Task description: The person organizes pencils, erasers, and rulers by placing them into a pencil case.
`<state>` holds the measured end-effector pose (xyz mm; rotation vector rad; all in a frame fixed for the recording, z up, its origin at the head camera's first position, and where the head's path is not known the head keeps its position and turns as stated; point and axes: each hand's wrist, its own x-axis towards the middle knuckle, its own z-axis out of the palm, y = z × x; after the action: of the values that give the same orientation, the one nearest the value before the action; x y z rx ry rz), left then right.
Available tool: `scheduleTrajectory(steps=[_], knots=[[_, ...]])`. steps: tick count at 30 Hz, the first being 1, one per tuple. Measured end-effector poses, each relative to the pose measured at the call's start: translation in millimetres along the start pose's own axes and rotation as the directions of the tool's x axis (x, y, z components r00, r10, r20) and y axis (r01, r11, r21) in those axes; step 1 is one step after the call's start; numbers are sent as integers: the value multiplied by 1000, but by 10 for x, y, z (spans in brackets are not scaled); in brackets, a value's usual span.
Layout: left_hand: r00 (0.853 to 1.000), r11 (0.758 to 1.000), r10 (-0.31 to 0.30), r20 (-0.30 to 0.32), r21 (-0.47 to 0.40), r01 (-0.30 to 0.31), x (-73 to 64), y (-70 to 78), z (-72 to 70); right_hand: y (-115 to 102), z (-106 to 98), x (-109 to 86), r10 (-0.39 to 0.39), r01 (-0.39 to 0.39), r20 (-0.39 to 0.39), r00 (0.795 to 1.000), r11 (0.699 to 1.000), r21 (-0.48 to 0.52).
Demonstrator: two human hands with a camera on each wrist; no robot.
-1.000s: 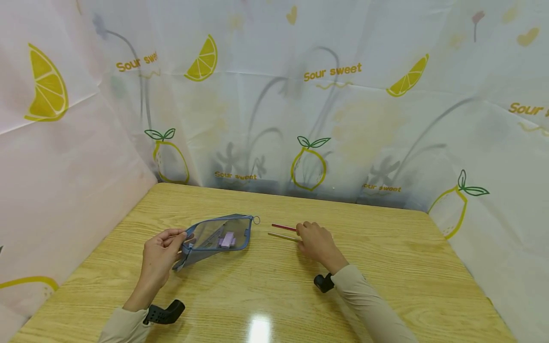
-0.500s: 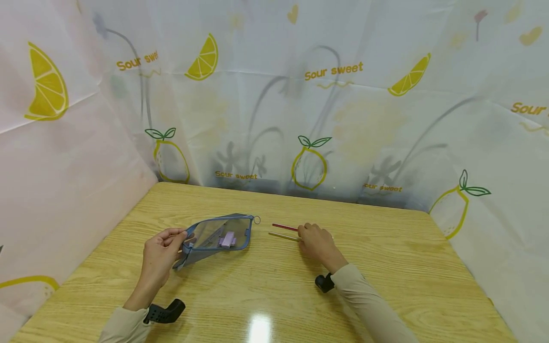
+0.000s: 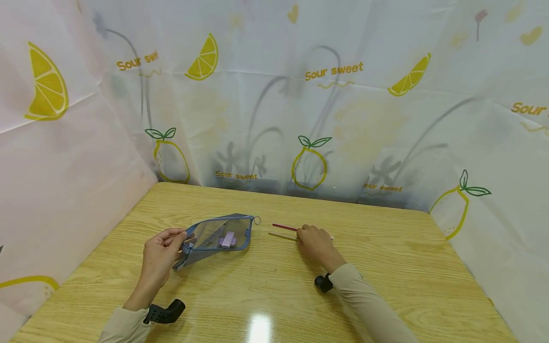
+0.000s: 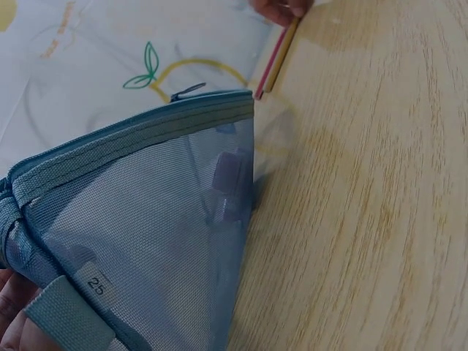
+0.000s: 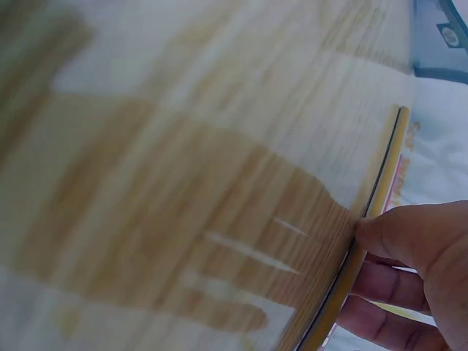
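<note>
My left hand (image 3: pixel 159 259) grips the left end of a blue mesh zipper pouch (image 3: pixel 197 256), thumb on top. Through the mesh shows a small light-purple block-like item (image 3: pixel 228 240). In the left wrist view the pouch (image 4: pixel 139 197) stands propped up, its zipper edge uppermost. My right hand (image 3: pixel 316 244) is low over the table to the right. Its thumb and fingers pinch a yellow pencil (image 5: pixel 376 194) lying along the tabletop. A red pencil (image 3: pixel 284 227) lies just beyond, nearly parallel, one end hidden under the hand.
The wooden table (image 3: pixel 257 286) carries pouch and pencils. A white curtain (image 3: pixel 266 95) printed with lemons rises behind its far edge and along the sides. A black wrist camera (image 3: pixel 166 312) sits on the left wrist, and another camera (image 3: pixel 323 283) on the right.
My right hand has shifted slightly, its fingers closing in on the yellow pencil, whose far end now shows past the knuckles. The left hand and pouch have stayed put.
</note>
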<state>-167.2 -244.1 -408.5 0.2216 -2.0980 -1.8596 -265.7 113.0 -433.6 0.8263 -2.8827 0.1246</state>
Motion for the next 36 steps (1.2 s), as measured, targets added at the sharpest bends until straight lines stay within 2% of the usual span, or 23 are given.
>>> scheduleTrajectory(steps=[9, 21, 29, 36], knots=[[1000, 1000, -13, 16, 9, 13, 3, -2, -2, -25, 10, 19, 0, -2, -38, 999, 999, -40], [1000, 1000, -19, 25, -11, 19, -1, -5, -3, -58, -15, 8, 45, -42, 43, 998, 995, -86], [1000, 1000, -9, 15, 20, 8, -4, -2, -1, -57, -19, 3, 72, -67, 55, 996, 993, -92], [1000, 1000, -6, 7, 25, 6, 1, -1, 4, -55, -25, -11, 60, -56, 41, 997, 995, -86]])
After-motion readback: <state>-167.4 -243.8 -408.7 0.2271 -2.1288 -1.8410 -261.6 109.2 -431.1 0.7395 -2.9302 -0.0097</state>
